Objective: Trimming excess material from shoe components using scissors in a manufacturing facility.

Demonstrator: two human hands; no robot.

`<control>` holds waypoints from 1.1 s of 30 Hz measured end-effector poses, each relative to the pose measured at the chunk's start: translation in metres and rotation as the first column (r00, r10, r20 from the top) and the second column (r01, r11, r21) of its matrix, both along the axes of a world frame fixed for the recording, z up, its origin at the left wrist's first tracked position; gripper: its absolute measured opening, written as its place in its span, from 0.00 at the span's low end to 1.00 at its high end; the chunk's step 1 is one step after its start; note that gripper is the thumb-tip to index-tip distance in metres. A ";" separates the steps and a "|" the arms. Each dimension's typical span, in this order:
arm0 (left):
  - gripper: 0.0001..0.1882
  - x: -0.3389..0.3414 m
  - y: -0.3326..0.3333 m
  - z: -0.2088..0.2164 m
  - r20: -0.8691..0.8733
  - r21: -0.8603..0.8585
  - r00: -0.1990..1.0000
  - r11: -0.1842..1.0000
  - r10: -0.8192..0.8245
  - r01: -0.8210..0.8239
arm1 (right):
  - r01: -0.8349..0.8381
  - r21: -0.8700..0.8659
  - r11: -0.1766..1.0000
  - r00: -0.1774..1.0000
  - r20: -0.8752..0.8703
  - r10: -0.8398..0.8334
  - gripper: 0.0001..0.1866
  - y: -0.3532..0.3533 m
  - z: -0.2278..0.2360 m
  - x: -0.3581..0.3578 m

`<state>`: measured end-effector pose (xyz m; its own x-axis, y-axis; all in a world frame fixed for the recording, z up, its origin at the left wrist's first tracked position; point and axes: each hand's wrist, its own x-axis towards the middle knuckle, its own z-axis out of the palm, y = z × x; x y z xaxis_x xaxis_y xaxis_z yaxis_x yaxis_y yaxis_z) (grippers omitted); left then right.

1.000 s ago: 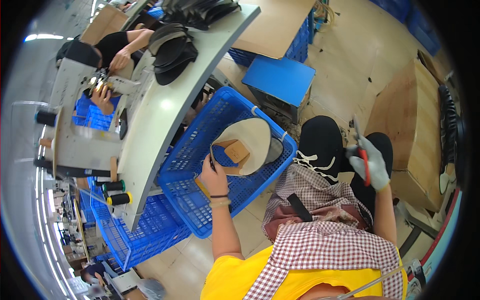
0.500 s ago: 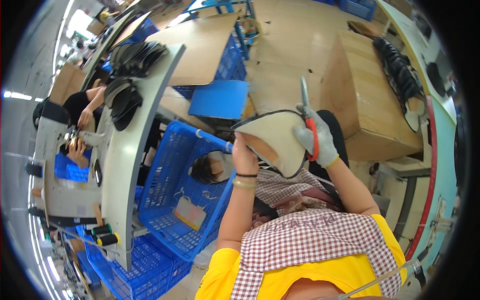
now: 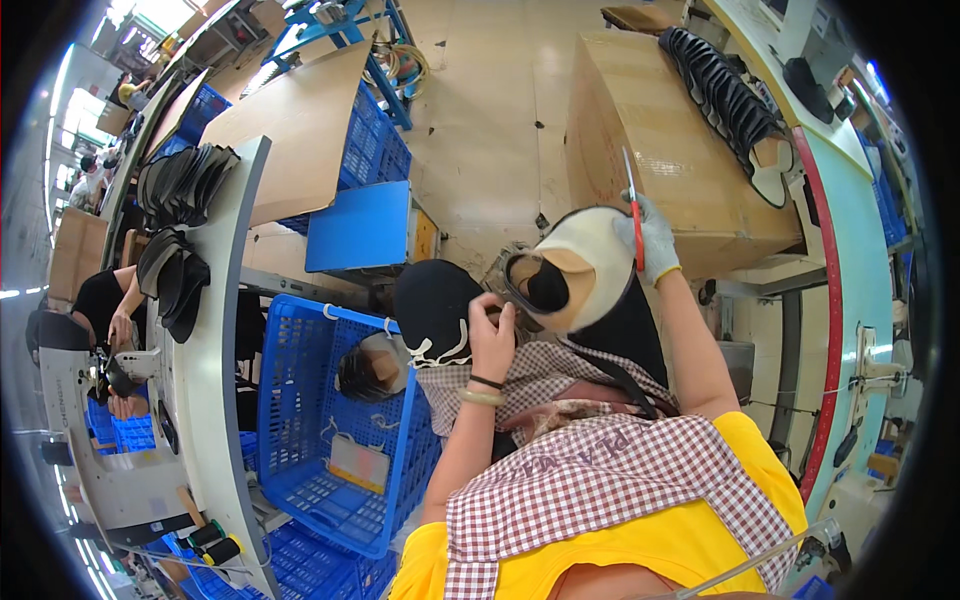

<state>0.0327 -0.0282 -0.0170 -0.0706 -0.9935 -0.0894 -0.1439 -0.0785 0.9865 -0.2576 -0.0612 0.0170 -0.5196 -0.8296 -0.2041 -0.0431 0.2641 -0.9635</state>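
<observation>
I hold a cream shoe upper (image 3: 590, 270) with a dark rim and a tan lining above my lap. My left hand (image 3: 492, 335), bare with bracelets at the wrist, pinches its near edge. My right hand (image 3: 650, 238) wears a white glove, supports the far side of the upper and also grips red-handled scissors (image 3: 632, 215) that point up. Below my left arm stands a blue plastic crate (image 3: 300, 400) holding another shoe upper (image 3: 370, 368).
A large cardboard box (image 3: 660, 150) carries a row of dark shoe parts (image 3: 725, 95) ahead. A curved grey worktable (image 3: 215, 330) with stacked black uppers runs on the left, where another person (image 3: 110, 310) sits at a sewing machine. More blue crates stand beyond and below.
My left hand lifted the cream upper out of the blue crate and brought it up to my right hand with the scissors. My view swung to the right.
</observation>
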 end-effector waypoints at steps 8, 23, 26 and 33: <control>0.13 -0.008 0.007 -0.005 0.482 -0.283 0.787 0.781 -0.386 0.557 | -0.166 0.107 0.980 0.934 -0.303 0.191 0.33 -0.029 0.022 0.020; 0.19 -0.021 -0.020 0.038 -0.050 0.451 0.993 0.884 -0.112 0.122 | -0.335 0.105 0.936 0.923 0.234 0.304 0.37 0.063 0.064 0.036; 0.24 -0.031 -0.013 0.051 0.516 -0.065 0.854 0.997 0.062 -0.033 | -0.432 0.087 0.898 0.846 0.386 0.369 0.39 0.089 0.076 0.038; 0.10 -0.044 -0.027 0.082 0.705 -0.514 0.709 0.707 0.025 0.486 | -0.648 -0.075 0.758 0.512 0.694 0.506 0.46 0.118 0.060 0.020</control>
